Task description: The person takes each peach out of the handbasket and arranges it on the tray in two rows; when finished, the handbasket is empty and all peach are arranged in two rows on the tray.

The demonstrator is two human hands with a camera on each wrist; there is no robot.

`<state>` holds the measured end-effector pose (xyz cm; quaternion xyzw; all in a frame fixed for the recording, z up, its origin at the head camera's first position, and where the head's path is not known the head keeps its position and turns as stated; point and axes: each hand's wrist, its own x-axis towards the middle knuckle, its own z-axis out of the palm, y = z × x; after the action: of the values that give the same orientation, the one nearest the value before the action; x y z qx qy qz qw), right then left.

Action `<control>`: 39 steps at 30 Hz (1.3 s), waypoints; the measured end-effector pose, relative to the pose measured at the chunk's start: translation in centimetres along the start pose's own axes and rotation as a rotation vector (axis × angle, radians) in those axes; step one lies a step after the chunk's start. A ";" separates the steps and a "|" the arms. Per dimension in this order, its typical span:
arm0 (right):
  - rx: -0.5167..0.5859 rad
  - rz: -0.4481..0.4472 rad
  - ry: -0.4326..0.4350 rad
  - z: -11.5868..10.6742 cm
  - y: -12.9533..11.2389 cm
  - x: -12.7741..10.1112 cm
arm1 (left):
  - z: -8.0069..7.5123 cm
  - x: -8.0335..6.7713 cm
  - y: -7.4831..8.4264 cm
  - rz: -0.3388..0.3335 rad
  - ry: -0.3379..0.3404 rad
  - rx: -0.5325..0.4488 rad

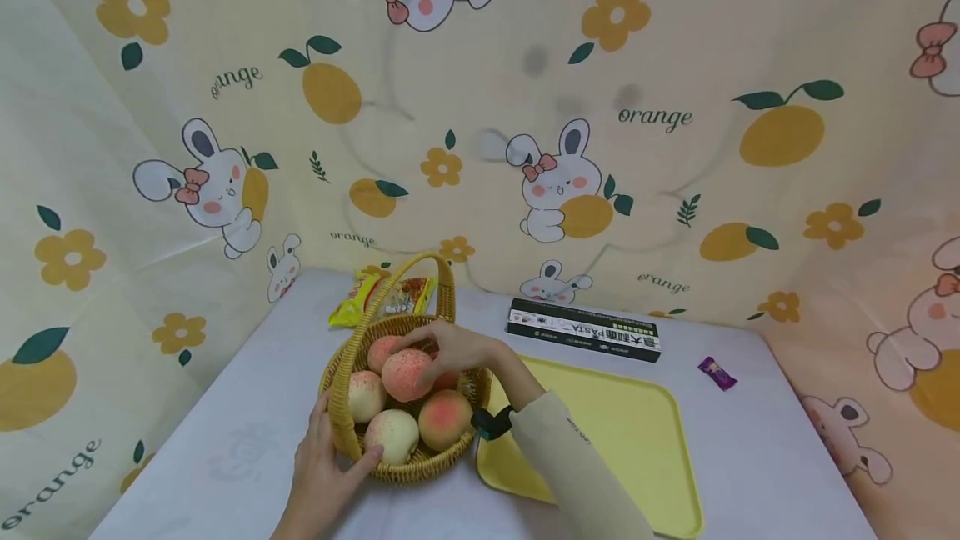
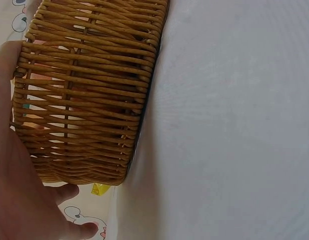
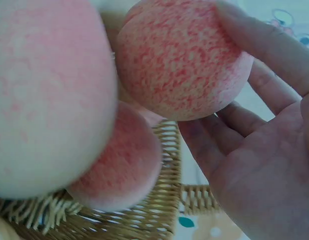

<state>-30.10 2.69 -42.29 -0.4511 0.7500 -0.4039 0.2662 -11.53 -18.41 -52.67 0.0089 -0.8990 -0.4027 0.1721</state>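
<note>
A woven wicker basket (image 1: 339, 407) with a tall handle stands on the table and holds several peaches. My right hand (image 1: 431, 352) reaches in from the right, its fingers curled round the top speckled peach (image 1: 405, 375). In the right wrist view this peach (image 3: 179, 60) sits between the thumb and fingers of the right hand (image 3: 254, 165), above other peaches and the basket rim (image 3: 164, 150). My left hand (image 1: 333, 461) holds the basket's near side, thumb at the rim. The left wrist view shows the left hand (image 2: 19, 200) cupped against the basket wall (image 2: 89, 95).
A yellow tray (image 1: 630, 432) lies just right of the basket. Behind it are a black pasta box (image 1: 585, 329) and a purple candy (image 1: 717, 372). A yellow snack packet (image 1: 375, 294) lies behind the basket. Patterned cloth walls enclose the table on three sides.
</note>
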 end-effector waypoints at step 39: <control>0.097 0.154 0.245 -6.1 6.9 -15.0 | -0.2 0.1 0.3 0.009 -0.014 0.003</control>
<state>-31.17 20.13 -44.41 -0.3261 0.7888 -0.4703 0.2244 -11.50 -18.36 -52.38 0.0022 -0.9008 -0.4006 0.1675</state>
